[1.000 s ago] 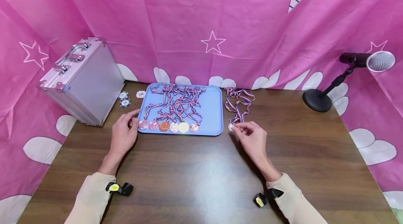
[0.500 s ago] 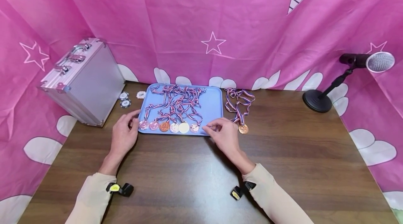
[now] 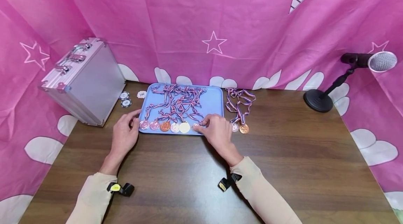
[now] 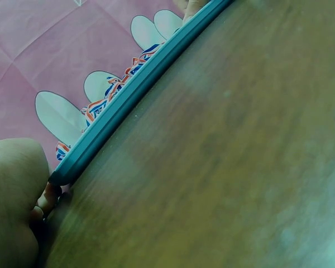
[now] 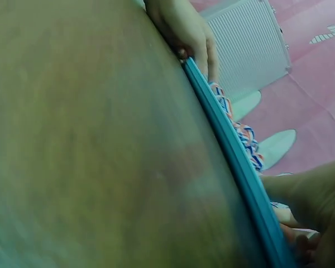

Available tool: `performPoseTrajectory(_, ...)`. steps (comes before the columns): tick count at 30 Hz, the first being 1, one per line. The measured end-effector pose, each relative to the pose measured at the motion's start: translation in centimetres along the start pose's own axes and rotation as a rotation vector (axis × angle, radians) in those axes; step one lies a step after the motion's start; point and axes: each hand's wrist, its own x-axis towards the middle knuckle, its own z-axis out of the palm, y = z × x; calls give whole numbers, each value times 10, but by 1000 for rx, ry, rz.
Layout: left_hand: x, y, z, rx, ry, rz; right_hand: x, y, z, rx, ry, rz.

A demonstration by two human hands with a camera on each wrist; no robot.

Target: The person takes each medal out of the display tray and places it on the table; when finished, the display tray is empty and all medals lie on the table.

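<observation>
A blue tray (image 3: pixel 214 103) on the table bears several medals with striped ribbons (image 3: pixel 181 103), their discs lined up along its near edge. My left hand (image 3: pixel 124 131) grips the tray at its left edge near the front corner, thumb at the corner. Over the tray's near right part, my right hand (image 3: pixel 217 131) pinches the rightmost medal (image 3: pixel 196 127), whose disc is partly hidden by the thumb. A bronze medal (image 3: pixel 184 127) look aside, the gold-toned disc lies just left of it. Beside the tray on the right lie a silver medal (image 3: pixel 234 127) and a bronze medal (image 3: pixel 244 128).
A silver case (image 3: pixel 85 87) stands at the back left, with several poker chips (image 3: pixel 126 102) between it and the tray. A microphone (image 3: pixel 382 62) on a black stand (image 3: pixel 318 100) is at the back right. Pink curtain (image 3: pixel 176 24) hangs behind the wooden table (image 3: pixel 176 178).
My right hand has let go of the medals right of the tray and moved left onto the tray's rightmost medal. My left hand has stayed at the tray's left edge.
</observation>
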Motion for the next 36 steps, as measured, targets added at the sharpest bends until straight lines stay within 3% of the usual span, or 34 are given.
performPoseTrajectory(12, -1, 0, -1, 1, -10, -12, -1, 32, -8, 54, -54, -12)
performPoseTrajectory(18, -2, 0, -1, 6, -16, -27, -5, 30, -17, 115, -27, 32)
performPoseTrajectory(26, -1, 3, -2, -3, -11, -8, -4, 25, -14, 28, -51, 107)
performPoseTrajectory(31, -1, 3, -2, 1, -20, -18, -3, 25, -14, 30, -74, 109)
performPoseTrajectory(36, -1, 4, -2, 4, -24, -31, -1, 28, -18, 158, -75, 51)
